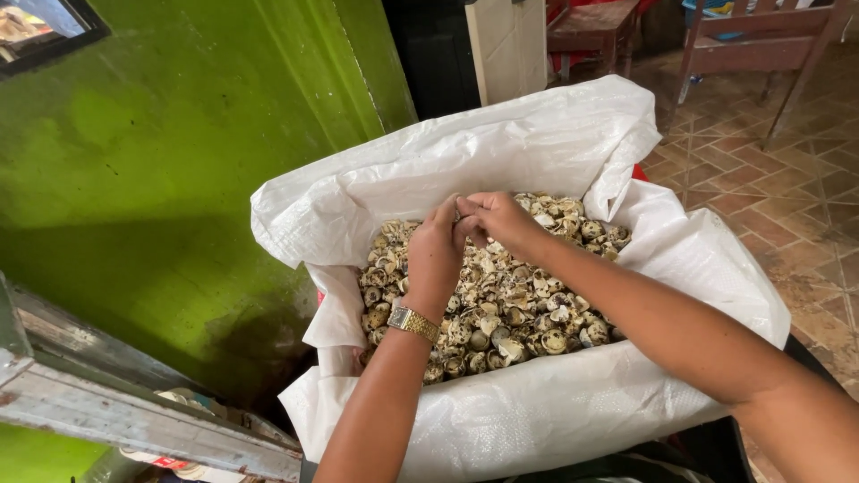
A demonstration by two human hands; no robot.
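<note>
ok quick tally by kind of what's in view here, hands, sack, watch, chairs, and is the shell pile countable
Bare hands: 2, left hand and right hand, fingertips together over the shells
White woven plastic sack: 1
Gold metal wristwatch, on the left wrist: 1
Brown wooden chairs: 2
Heap of speckled broken eggshells: 1, pieces too many to count
Total: 7

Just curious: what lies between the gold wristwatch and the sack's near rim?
In the head view, speckled broken eggshells fill the stretch from wristwatch to white sack rim.
</note>
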